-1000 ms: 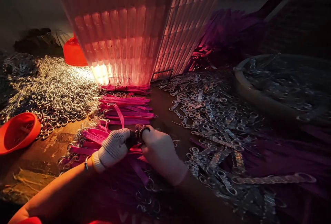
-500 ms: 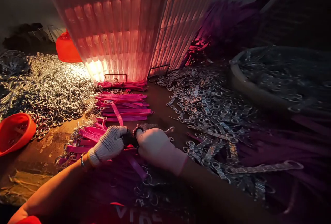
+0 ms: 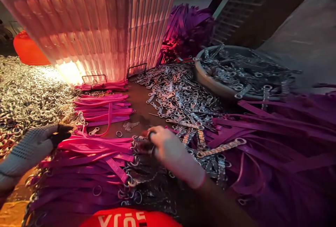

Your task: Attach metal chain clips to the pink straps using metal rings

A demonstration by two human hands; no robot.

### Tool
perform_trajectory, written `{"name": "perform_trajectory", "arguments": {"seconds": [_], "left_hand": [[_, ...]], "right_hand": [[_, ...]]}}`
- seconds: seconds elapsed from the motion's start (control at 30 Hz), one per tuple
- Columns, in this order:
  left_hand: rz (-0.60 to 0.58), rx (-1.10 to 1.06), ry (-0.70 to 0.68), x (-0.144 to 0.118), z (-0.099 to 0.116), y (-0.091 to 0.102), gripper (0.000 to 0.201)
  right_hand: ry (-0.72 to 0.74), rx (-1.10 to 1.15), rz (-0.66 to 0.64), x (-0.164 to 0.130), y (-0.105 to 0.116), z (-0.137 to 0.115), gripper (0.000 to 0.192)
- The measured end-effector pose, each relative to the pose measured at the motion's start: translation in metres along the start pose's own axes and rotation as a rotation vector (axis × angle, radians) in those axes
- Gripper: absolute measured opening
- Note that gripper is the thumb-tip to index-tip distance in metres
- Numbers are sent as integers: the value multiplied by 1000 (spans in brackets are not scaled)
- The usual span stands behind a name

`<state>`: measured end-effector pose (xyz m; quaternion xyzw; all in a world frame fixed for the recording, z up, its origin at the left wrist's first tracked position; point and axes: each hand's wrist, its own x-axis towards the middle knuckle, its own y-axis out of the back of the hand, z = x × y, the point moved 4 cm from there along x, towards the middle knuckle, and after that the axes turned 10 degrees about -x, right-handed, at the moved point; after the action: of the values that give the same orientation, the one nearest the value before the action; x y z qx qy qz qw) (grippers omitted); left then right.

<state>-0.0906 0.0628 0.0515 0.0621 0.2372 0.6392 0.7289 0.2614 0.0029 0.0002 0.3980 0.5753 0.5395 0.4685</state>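
Head view, reading from the left: a wide heap of small metal rings [image 3: 28, 97] covers the far-left part of the bench [image 3: 143, 97], with an orange bowl [image 3: 27, 50] behind it. The left hand [image 3: 28, 150], in a white dotted glove with dark fingertips, lies at the left edge of a spread pile of pink straps [image 3: 91, 153]; its fingers [image 3: 61, 132] are loosely curled and touch the strap ends, but whether they pinch anything is hard to tell in the dim light. Behind the pile stands a tall stack of pale ribbed pieces [image 3: 86, 27], lit from low down, and in front of it lies a neat bundle of pink straps [image 3: 103, 110] with a loose ring [image 3: 119, 134] just beside it on the dark bench.

The pink straps lie flat side by side, their ring ends pointing right — toward the right hand [image 3: 173, 155]. That hand, in a pale glove, rests at the right edge of the pile, its fingers [image 3: 153, 136] bent and closed on something small and dark among the rings; the thing itself is too blurred to name.

Further right, a heap of metal clasps [image 3: 181, 97] runs back to a round basin [image 3: 207, 80] filled with more of them. Purple straps [image 3: 283, 143] spread over the right side, and another purple bunch [image 3: 187, 27] sits behind the basin. At the bottom edge shows a red garment [image 3: 126, 218] with white lettering.
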Motion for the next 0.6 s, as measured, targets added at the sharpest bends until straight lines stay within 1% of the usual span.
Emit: {"name": "perform_trajectory", "arguments": {"seconds": [0.03,0.07,0.1,0.13,0.17,0.23,0.3,0.37,0.4,0.47,0.5,0.53,0.6], "left_hand": [[-15,-60,57,-4,-3,-14,23],[-16,-215,120,-6,-5,-30,22],[-23,-428,168,-6,-7,-47,22],[-61,-615,241,-4,-9,-65,27],[-118,-728,336,-1,-10,-82,34],[-290,-896,456,6,-8,-111,42],[-399,-994,502,11,-5,-128,44],[-440,-1022,511,11,-3,-136,34],[-443,-1013,510,9,-3,-139,29],[-454,-974,479,4,-3,-142,26],[-461,-953,448,2,-3,-144,28],[-471,-937,410,-1,-2,-145,30],[-478,-915,323,-5,0,-148,33]], "right_hand": [[-92,-89,9,6,-6,21,27],[-182,-200,-17,13,-15,42,26],[-223,-247,-34,20,-23,59,24],[-240,-276,-42,27,-31,73,23],[-251,-303,-51,32,-39,83,24],[-244,-334,-55,39,-52,95,27],[-244,-359,-47,39,-60,100,28],[-275,-361,5,36,-62,102,27],[-290,-333,58,35,-60,102,25],[-285,-165,194,32,-52,95,26],[-258,-11,246,31,-47,88,31],[-223,177,275,30,-43,77,36],[-132,566,267,27,-34,48,43]]}}
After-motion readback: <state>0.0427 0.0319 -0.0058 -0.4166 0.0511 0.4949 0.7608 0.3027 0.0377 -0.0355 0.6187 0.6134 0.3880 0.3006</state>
